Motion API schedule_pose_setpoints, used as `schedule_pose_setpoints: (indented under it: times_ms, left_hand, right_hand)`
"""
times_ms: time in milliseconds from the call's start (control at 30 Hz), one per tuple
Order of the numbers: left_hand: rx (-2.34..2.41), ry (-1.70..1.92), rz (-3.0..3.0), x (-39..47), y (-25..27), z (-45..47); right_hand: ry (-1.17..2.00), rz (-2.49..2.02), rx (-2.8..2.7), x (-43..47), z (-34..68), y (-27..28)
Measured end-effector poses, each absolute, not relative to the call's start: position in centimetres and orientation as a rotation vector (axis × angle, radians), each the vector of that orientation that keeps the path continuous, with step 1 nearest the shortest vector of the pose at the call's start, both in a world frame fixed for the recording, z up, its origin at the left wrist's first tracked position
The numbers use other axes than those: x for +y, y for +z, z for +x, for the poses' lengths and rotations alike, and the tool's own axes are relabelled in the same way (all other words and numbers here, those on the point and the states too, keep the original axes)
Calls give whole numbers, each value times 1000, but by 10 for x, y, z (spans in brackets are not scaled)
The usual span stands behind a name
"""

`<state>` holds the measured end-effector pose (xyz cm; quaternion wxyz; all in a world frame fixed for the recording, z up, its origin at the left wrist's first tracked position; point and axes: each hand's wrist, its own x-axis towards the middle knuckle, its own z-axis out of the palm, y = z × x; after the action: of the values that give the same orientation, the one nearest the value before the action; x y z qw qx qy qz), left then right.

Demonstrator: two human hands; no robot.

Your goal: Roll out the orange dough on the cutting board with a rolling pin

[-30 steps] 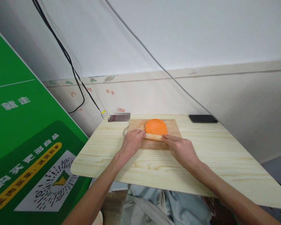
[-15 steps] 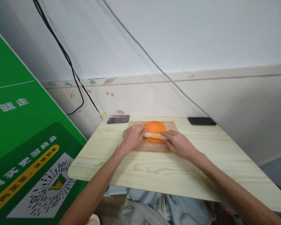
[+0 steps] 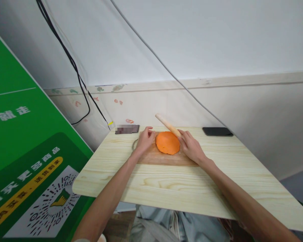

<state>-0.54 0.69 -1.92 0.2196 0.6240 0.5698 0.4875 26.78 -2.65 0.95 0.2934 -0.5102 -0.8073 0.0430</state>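
Note:
A flat, round sheet of orange dough (image 3: 167, 143) lies on the wooden cutting board (image 3: 161, 160). My right hand (image 3: 191, 146) grips one end of a pale wooden rolling pin (image 3: 166, 125), which slants up to the left, raised over the far side of the board. At the dough's left edge is my left hand (image 3: 145, 138), fingers loosely bent and apart, with nothing seen in it. Whether its fingertips touch the dough I cannot tell.
A black phone (image 3: 217, 131) lies at the table's back right, and a dark, partly blurred phone-like slab (image 3: 127, 129) at the back left. A metal ring (image 3: 134, 144) shows beside the board. A green sign (image 3: 27, 151) stands left of the table (image 3: 166, 188).
My left hand has let go of the rolling pin and stays by the dough's left edge. In my right hand the pin has swung up off the dough, uncovering the whole orange sheet.

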Motion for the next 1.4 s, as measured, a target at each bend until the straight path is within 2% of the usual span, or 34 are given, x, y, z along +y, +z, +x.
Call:
schedule_pose_setpoints:
  times_ms: [233, 533, 767, 1133, 1400]
  left_hand:
    - [1383, 1240, 1796, 2, -16, -3]
    - [1321, 1274, 1768, 3, -14, -2]
    - [1194, 1335, 1286, -2, -8, 7]
    - [897, 1417, 862, -26, -5, 39]
    - [872, 1371, 937, -37, -4, 52]
  right_hand:
    - [136, -1290, -2203, -37, 266, 4]
    - [242, -1295, -1890, -31, 270, -1]
    - [405, -1295, -1733, -34, 269, 4]
    - [730, -1200, -1466, -44, 243, 10]
    - [986, -1180, -1214, -47, 238, 9]
